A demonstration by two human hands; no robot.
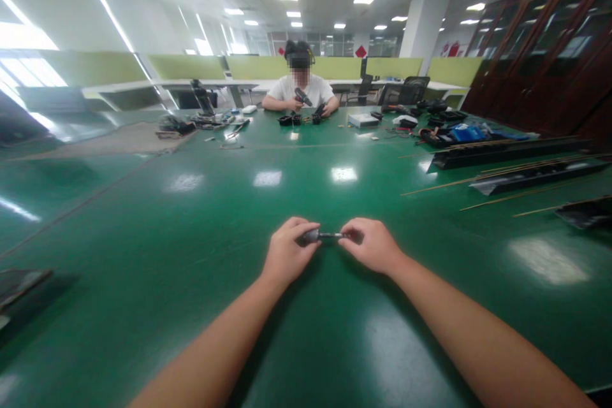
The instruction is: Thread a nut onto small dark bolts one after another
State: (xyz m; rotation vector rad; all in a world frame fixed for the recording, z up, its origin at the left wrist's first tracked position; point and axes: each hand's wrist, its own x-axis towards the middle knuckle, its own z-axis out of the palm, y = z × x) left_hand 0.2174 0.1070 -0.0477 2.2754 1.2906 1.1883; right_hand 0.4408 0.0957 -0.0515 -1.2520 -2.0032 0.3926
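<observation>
Above the green table point(215, 217), my left hand point(290, 248) is closed round the dark, thick end of a small tool point(313, 236) that looks like a screwdriver. A thin metal shaft point(329, 235) runs from it to the right, lying level between my two hands. My right hand point(370, 244) pinches the far end of this shaft between thumb and fingers. Whether a separate small part sits at that tip is too small to tell.
Across the table a person point(310, 86) holds a dark power tool point(303, 97). Black channels point(507, 152) and thin rods lie at the right, near a blue item point(468, 132). A white box point(363, 120) stands at the back; a dark flat object point(19, 287) is at the left edge.
</observation>
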